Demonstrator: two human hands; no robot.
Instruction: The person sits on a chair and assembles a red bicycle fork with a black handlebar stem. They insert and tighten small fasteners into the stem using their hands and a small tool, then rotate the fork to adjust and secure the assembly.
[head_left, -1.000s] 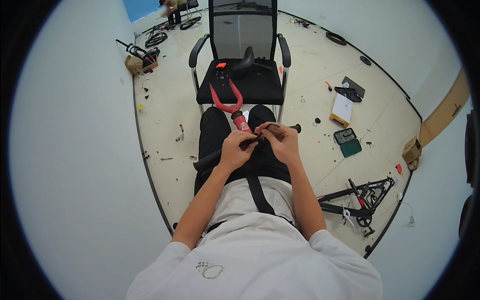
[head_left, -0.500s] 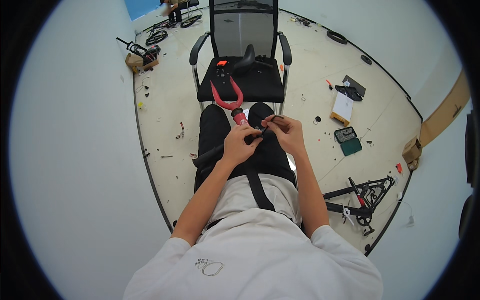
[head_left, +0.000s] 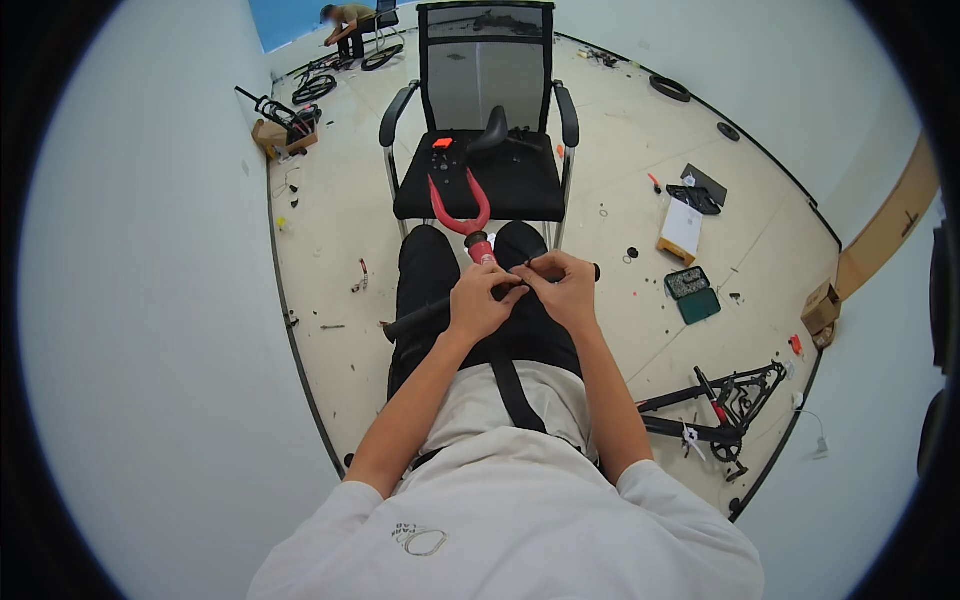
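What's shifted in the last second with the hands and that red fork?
Little has moved. The right hand, briefly lifted off to the right, is back against the left hand at the black handlebar. The red fork and the chair stayed put.

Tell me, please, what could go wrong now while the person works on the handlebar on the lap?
The small part pinched between the left hand and right hand could slip and get lost among the bits scattered on the floor.

The black handlebar lies only across the thighs, so it might roll off.

The red fork leans from the knees onto the black chair; a leg movement could tip it.
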